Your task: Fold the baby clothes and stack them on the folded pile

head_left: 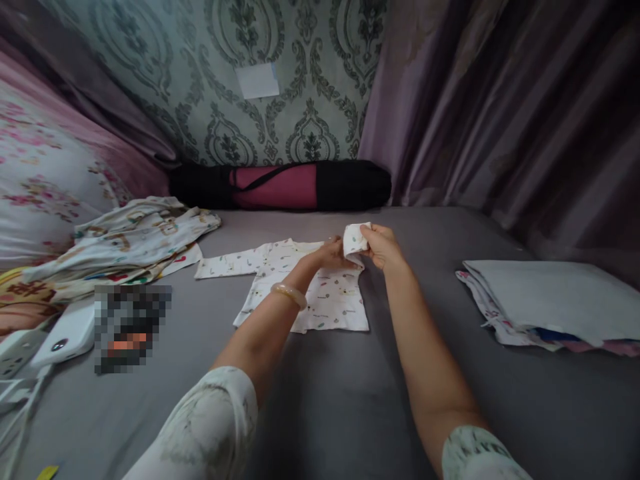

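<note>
A small white long-sleeved shirt [315, 300] with a scattered little print lies spread on the grey bed sheet. Its left-hand sleeve stretches out flat to the side, while the other sleeve is lifted and folded back over the body. My right hand [383, 247] pinches the cuff end of that raised sleeve between thumb and fingers. Close beside it, my left hand [331, 255] is closed on the shirt at the sleeve's base, its fingertips partly hidden by the cloth. A pale bangle [289, 295] circles my left wrist.
Crumpled printed clothes [135, 233] lie at the left, near a white power bank [67, 333], a power strip [20, 350] and a blurred-out item. Folded cloths [555, 300] are stacked at the right. A black and maroon long bag [280, 187] lies along the wall.
</note>
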A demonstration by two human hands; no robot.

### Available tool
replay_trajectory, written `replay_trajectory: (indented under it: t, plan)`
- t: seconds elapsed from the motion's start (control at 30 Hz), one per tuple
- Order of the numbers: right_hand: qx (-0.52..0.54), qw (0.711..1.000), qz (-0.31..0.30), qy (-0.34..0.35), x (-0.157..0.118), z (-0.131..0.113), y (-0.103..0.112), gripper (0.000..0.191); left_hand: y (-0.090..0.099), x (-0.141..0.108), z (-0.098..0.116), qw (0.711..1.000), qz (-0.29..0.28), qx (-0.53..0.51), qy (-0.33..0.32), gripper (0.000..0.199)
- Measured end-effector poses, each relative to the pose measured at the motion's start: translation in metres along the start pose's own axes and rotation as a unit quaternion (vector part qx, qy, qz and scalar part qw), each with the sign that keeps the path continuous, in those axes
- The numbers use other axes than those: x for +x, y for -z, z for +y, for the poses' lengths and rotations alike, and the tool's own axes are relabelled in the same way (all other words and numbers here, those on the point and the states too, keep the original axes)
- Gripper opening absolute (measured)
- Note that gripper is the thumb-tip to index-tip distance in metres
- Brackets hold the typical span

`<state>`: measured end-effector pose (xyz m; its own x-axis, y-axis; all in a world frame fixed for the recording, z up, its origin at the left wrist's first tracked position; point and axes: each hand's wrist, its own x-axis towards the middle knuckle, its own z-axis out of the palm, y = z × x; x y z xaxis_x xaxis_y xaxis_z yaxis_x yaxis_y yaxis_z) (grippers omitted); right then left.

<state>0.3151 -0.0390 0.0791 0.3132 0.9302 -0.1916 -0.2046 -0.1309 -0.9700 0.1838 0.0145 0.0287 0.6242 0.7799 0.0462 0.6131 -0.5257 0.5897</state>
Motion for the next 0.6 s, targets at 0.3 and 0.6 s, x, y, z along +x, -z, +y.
replay_trajectory:
  t: [0.3,0.6]
  plan:
    - [0.007,1.000,0.020,0.017,0.006,0.024,-0.025,0.013,0.023,-0.068,-0.024,0.884,0.121,-0.414,0.182,0.043]
    - [-0.031,0.967,-0.251,-0.018,-0.008,0.052,-0.048,0.034,0.012,-0.066,-0.041,0.789,0.160,-0.547,0.230,0.045]
